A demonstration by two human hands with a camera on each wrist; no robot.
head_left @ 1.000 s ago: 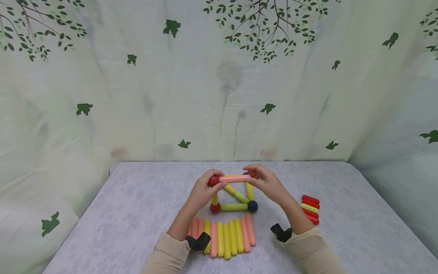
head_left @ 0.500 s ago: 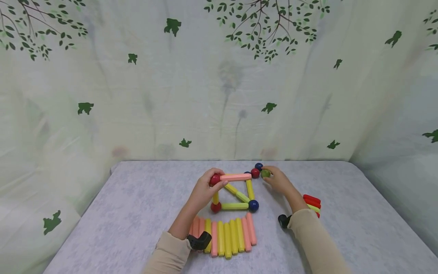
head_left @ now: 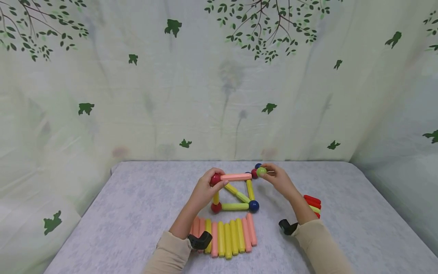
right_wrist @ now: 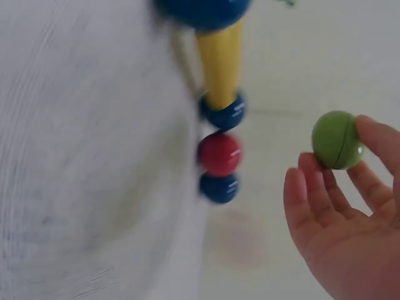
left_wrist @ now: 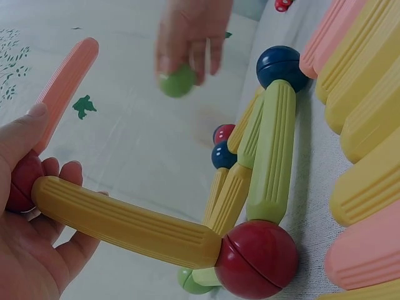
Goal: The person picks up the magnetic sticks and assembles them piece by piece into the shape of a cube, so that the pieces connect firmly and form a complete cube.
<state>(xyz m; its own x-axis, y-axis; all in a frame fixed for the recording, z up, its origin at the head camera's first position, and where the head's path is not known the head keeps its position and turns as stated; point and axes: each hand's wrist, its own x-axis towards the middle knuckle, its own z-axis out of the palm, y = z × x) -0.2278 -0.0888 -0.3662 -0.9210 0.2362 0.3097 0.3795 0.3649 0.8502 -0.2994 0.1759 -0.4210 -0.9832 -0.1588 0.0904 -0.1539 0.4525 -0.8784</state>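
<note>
My left hand (head_left: 202, 189) grips a red ball (head_left: 215, 179) at the top of a yellow stick (left_wrist: 128, 222). From that ball a pink stick (head_left: 236, 177) reaches out to the right in the head view, its far end unsupported. The yellow stick's other end meets a lower red ball (left_wrist: 257, 259), joined by a light green stick (head_left: 235, 206) to a blue ball (head_left: 254, 206). Held between the thumb and fingers of my right hand (right_wrist: 350, 231), a green ball (right_wrist: 337, 139) is in the air, right of the pink stick's free end.
Yellow and pink sticks (head_left: 228, 240) lie in a row nearest me. Behind the frame, a red ball (right_wrist: 220, 154) and a blue ball (right_wrist: 219, 187) sit beside its far corner. Red and light green sticks (head_left: 312, 199) lie at the right.
My right hand has left the pink stick, reached to the balls at the back and picked up the green one, now raised and moved slightly left. My left hand has stayed on the red ball.
</note>
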